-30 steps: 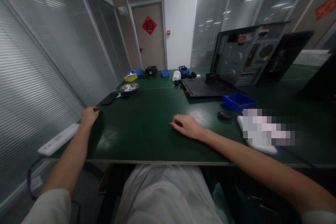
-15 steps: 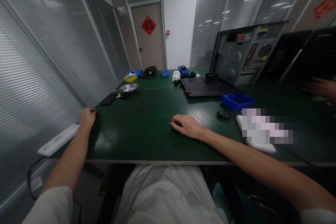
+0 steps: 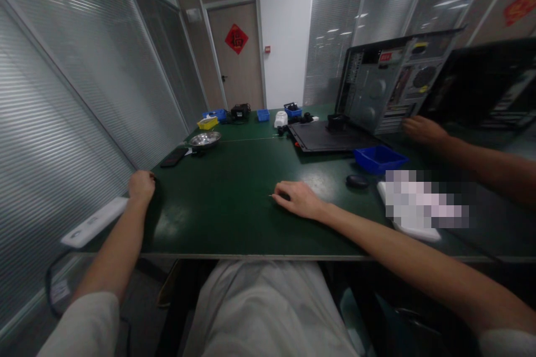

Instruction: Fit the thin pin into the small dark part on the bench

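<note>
My left hand [image 3: 141,185] rests at the table's left edge, fingers curled; a bit of something dark shows at the fingertips, too small to name. Beside its wrist lies a white power strip [image 3: 95,223]. My right hand [image 3: 298,199] lies on the green table [image 3: 218,201], thumb and fingers pinched together. A thin pale tip [image 3: 270,196] sticks out from that pinch to the left; what it belongs to is hidden. To the right of this hand sits a black computer mouse [image 3: 357,181]. Farther left, a dark phone [image 3: 174,158] lies near a shiny metal bowl [image 3: 205,139].
A blue tray [image 3: 380,160] stands before a flat black panel [image 3: 330,138]. Behind them is an opened computer case [image 3: 385,86]. Another person's hand [image 3: 425,131] reaches in from the right beside it. A white flat object [image 3: 412,226] is partly blurred out.
The other person's hand and forearm have moved left, up to the computer case, and the dark case at far right has shifted. My two hands have stayed in place.
</note>
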Demonstrator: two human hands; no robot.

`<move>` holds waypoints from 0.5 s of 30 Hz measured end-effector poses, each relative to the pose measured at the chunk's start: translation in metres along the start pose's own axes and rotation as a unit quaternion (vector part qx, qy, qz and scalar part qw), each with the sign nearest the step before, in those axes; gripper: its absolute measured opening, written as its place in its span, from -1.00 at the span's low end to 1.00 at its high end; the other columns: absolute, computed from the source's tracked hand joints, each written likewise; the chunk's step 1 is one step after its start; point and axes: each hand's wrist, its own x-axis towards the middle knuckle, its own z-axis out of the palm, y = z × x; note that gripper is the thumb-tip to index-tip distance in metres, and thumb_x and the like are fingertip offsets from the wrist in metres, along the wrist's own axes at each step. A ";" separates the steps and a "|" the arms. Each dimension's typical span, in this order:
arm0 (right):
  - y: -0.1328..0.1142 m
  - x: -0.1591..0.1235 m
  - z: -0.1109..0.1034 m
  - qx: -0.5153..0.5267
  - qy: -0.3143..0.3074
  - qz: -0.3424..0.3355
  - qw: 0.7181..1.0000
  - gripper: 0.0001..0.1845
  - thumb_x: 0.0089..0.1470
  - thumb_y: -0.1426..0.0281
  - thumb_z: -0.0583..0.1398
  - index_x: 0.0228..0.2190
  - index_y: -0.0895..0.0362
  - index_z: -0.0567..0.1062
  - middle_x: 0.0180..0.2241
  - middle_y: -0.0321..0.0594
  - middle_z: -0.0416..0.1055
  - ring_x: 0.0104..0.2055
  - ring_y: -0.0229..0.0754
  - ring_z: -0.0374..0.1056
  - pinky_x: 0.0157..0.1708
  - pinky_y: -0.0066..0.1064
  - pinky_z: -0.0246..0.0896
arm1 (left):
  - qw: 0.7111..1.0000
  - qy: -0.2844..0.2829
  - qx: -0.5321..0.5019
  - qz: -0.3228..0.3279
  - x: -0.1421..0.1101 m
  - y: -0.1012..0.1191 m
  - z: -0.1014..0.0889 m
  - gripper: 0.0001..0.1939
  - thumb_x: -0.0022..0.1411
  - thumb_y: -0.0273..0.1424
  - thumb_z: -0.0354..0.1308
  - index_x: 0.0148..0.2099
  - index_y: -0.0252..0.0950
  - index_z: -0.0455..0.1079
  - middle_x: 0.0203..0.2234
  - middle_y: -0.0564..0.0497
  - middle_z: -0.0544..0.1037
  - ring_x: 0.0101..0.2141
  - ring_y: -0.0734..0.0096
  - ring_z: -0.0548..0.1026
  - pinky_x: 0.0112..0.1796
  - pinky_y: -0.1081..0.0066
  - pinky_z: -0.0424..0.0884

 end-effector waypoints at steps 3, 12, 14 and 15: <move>0.000 0.000 0.000 0.001 -0.001 0.000 1.000 -0.77 0.34 0.22 0.12 -0.25 0.08 0.48 -0.29 -0.26 0.49 -0.33 -0.23 0.35 -0.33 -0.41 0.04 | 1.000 0.004 0.007 0.002 0.000 0.002 -0.001 -0.73 0.27 -0.55 0.17 -0.05 -0.61 0.57 -0.38 -0.16 0.54 -0.29 0.30 0.39 -0.24 0.48 0.18; 0.000 0.000 0.000 0.002 -0.002 0.001 1.000 -0.77 0.34 0.22 0.12 -0.25 0.08 0.48 -0.29 -0.26 0.48 -0.33 -0.24 0.34 -0.33 -0.42 0.02 | 0.999 0.023 0.026 -0.025 -0.005 0.005 -0.001 -0.73 0.26 -0.52 0.20 -0.05 -0.56 0.58 -0.48 -0.08 0.48 -0.42 0.39 0.28 -0.35 0.50 0.06; 0.000 0.000 0.000 0.001 -0.003 0.001 1.000 -0.77 0.34 0.21 0.12 -0.25 0.08 0.48 -0.29 -0.27 0.48 -0.33 -0.25 0.34 -0.33 -0.42 0.02 | 0.999 0.027 0.032 -0.030 -0.005 0.006 -0.001 -0.73 0.28 -0.51 0.18 -0.05 -0.55 0.59 -0.47 -0.09 0.49 -0.44 0.39 0.26 -0.35 0.49 0.06; 0.000 0.000 0.000 0.002 -0.004 0.000 1.000 -0.76 0.34 0.21 0.12 -0.25 0.08 0.48 -0.30 -0.27 0.48 -0.33 -0.25 0.34 -0.33 -0.42 0.02 | 0.999 0.028 0.035 -0.031 -0.006 0.006 -0.002 -0.74 0.29 -0.50 0.17 -0.06 -0.55 0.59 -0.47 -0.10 0.49 -0.44 0.38 0.25 -0.35 0.49 0.06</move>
